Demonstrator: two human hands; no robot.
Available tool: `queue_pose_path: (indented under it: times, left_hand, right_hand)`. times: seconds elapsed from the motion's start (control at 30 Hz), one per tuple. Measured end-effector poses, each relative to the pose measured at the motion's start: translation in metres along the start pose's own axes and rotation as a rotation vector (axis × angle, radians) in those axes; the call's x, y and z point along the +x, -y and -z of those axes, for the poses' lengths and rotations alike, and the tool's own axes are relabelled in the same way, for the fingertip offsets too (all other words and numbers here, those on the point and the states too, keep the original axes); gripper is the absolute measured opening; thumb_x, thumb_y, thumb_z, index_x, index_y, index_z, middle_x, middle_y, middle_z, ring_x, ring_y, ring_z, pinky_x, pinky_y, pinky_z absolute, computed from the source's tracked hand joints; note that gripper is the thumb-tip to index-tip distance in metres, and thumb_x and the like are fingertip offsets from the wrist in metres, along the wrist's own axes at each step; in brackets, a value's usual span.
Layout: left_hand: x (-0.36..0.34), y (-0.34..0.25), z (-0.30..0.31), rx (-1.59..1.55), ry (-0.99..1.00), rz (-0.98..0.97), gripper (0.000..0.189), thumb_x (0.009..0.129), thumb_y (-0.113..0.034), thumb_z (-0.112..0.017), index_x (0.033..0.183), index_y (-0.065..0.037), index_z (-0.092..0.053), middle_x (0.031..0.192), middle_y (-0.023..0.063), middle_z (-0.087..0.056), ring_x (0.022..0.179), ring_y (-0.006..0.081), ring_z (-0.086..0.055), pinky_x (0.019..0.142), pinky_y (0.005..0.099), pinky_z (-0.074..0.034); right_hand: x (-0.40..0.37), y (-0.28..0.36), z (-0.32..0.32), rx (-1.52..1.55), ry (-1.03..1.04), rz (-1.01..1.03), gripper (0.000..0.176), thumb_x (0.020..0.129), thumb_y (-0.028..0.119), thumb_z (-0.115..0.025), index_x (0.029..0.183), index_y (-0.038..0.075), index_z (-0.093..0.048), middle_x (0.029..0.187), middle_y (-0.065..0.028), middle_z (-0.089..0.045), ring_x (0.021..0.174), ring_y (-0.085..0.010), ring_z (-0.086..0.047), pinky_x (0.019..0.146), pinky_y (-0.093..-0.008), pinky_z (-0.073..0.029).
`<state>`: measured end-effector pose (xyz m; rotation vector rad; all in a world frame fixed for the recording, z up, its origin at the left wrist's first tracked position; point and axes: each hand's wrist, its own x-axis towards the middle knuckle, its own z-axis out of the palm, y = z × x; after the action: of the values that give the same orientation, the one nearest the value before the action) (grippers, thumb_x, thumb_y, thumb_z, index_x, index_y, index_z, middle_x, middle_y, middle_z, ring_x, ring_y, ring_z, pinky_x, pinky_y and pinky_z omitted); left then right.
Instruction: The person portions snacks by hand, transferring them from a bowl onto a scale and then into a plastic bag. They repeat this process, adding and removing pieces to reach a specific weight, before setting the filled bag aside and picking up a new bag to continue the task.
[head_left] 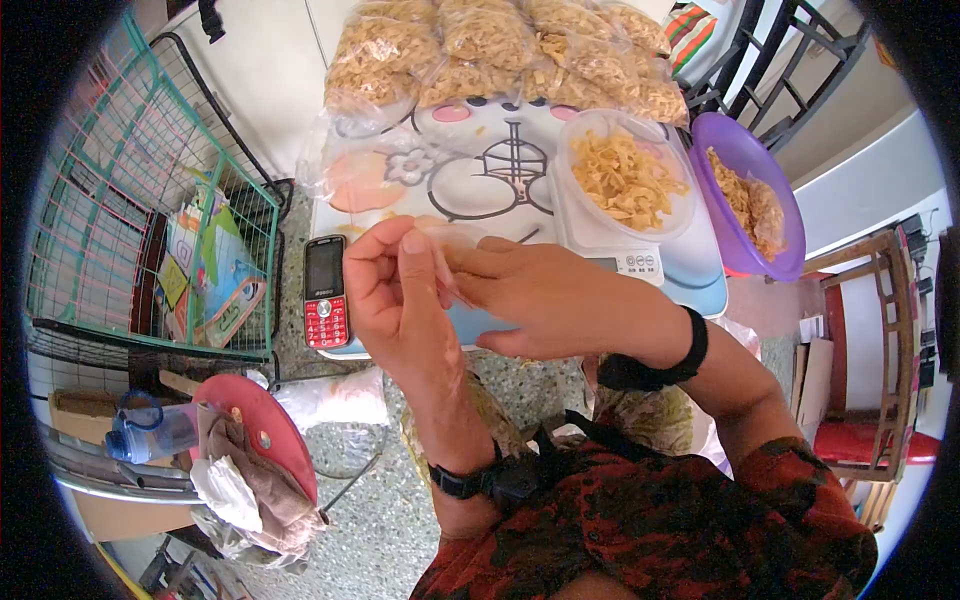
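Note:
Just above the near edge of the table, my two hands meet. My left hand (405, 300) pinches a thin clear plastic bag (455, 236) between thumb and fingers. My right hand (555, 300) comes across from the right, its fingertips closed on the same plastic beside the left thumb. Most of the bag is hidden behind the fingers. Beyond my right hand, a clear plastic bowl (682, 215) of flat yellow chips or strips (625, 180) rests on a white kitchen scale (640, 262). Left of my left hand lies a red and black keypad phone (325, 290).
Filled clear bags (490, 50) are piled along the table's far side. A purple basin (790, 210) with more strips stands at the right. Left are a green wire cage (150, 200) and a red stool (260, 420) with cloths and a blue bottle (155, 435).

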<state>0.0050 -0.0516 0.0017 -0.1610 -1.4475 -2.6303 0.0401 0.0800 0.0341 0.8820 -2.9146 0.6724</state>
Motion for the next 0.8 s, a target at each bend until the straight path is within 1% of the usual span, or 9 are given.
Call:
queue_pose_path:
  times: [0.13,0.23,0.33,0.43,0.53,0.63,0.7,0.77,0.8]
  left_hand:
    - [-0.003,0.006,-0.002,-0.013,0.065,0.006,0.012,0.093,-0.006,-0.061,0.103,-0.003,-0.055,0.076,0.0005,-0.054,0.057,0.0047,-0.042,0.049,0.0188,-0.031]
    - [-0.003,0.004,-0.004,-0.031,0.042,-0.018,0.01,0.094,-0.007,-0.059,0.102,-0.003,-0.055,0.076,-0.0004,-0.053,0.057,0.0047,-0.041,0.049,0.0192,-0.03]
    - [-0.002,0.0,-0.004,0.004,0.012,-0.036,0.011,0.095,-0.011,-0.059,0.103,-0.004,-0.056,0.079,-0.0003,-0.055,0.059,0.0046,-0.042,0.049,0.0185,-0.031]
    - [0.0,0.0,-0.007,0.007,-0.038,-0.077,0.012,0.095,-0.012,-0.06,0.103,-0.004,-0.056,0.081,0.0003,-0.057,0.061,0.0045,-0.044,0.05,0.0179,-0.033]
    - [0.001,0.003,-0.006,-0.017,-0.049,-0.06,0.011,0.095,-0.009,-0.058,0.104,-0.003,-0.056,0.077,0.0016,-0.056,0.06,0.005,-0.044,0.05,0.0183,-0.034]
    - [0.0,0.002,-0.004,-0.029,-0.003,-0.066,0.012,0.094,-0.01,-0.06,0.105,-0.004,-0.057,0.086,0.0018,-0.059,0.067,0.0052,-0.049,0.056,0.0177,-0.039]
    - [-0.002,0.002,-0.006,-0.058,0.016,-0.09,0.013,0.094,-0.01,-0.061,0.105,-0.004,-0.057,0.091,0.0021,-0.061,0.071,0.0055,-0.052,0.06,0.0177,-0.042]
    - [-0.002,0.004,-0.008,-0.112,0.014,-0.131,0.013,0.094,-0.009,-0.06,0.105,-0.004,-0.057,0.093,0.0027,-0.062,0.071,0.006,-0.052,0.06,0.0181,-0.043]
    - [-0.003,0.004,-0.01,-0.095,0.01,-0.127,0.013,0.094,-0.009,-0.06,0.105,-0.004,-0.057,0.093,0.0031,-0.062,0.072,0.0064,-0.053,0.061,0.0186,-0.044]
  right_hand:
    - [0.013,0.0,-0.002,-0.039,0.214,-0.194,0.036,0.079,0.013,-0.06,0.112,0.002,-0.056,0.12,-0.018,-0.056,0.102,-0.0346,-0.059,0.075,-0.0433,-0.055]
    - [0.012,0.003,0.002,-0.143,0.175,-0.134,0.029,0.08,0.01,-0.058,0.107,0.002,-0.058,0.119,-0.016,-0.056,0.099,-0.034,-0.06,0.071,-0.0444,-0.055]
    - [0.004,0.001,0.002,-0.046,-0.057,-0.002,0.024,0.08,0.01,-0.058,0.102,0.002,-0.058,0.113,-0.0147,-0.058,0.096,-0.0343,-0.06,0.071,-0.0438,-0.055]
    - [-0.008,0.001,0.015,0.01,-0.151,0.038,0.024,0.081,0.01,-0.057,0.104,0.002,-0.058,0.114,-0.0151,-0.059,0.099,-0.0355,-0.059,0.077,-0.0427,-0.054]
    - [-0.027,-0.012,0.034,-0.164,-0.383,0.16,0.024,0.083,0.011,-0.057,0.105,0.003,-0.059,0.116,-0.015,-0.06,0.102,-0.0364,-0.058,0.087,-0.0419,-0.051]
    - [-0.056,-0.035,0.067,-0.213,-0.386,-0.104,0.023,0.088,0.017,-0.056,0.106,0.004,-0.063,0.108,-0.0148,-0.065,0.104,-0.034,-0.059,0.092,-0.0431,-0.046]
    - [-0.072,-0.048,0.085,-0.259,-0.381,-0.342,0.028,0.09,0.021,-0.057,0.109,0.002,-0.064,0.106,-0.0164,-0.065,0.098,-0.0324,-0.062,0.086,-0.0404,-0.05]
    - [-0.086,-0.074,0.092,-0.275,-0.391,-0.429,0.029,0.087,0.013,-0.063,0.114,0.003,-0.062,0.104,-0.014,-0.065,0.08,-0.0253,-0.062,0.067,-0.0319,-0.049]
    - [-0.086,-0.079,0.093,-0.277,-0.372,-0.471,0.031,0.087,0.014,-0.064,0.116,0.003,-0.061,0.103,-0.0142,-0.065,0.079,-0.0251,-0.062,0.067,-0.0322,-0.049]
